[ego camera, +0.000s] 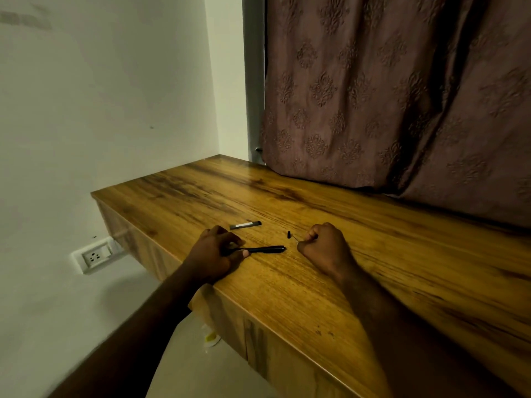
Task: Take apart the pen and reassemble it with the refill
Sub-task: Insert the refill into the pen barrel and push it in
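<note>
My left hand (217, 251) rests on the wooden desk (316, 282) and grips one end of a black pen barrel (267, 249), which lies flat and points right. My right hand (324, 245) is closed in a fist a short way to the right, pinching a thin refill tip (296, 238) that sticks out toward the left. A small black pen piece (288, 233) lies on the desk just beyond that tip. Farther back lies a black pen cap section with a pale label (245, 225).
The desk's near edge runs diagonally from left to lower right, with cabinet fronts below. A patterned brown curtain (402, 96) hangs behind the desk. A wall socket (93, 256) sits low on the white wall at left. A yellow-white scrap (211, 338) lies on the floor.
</note>
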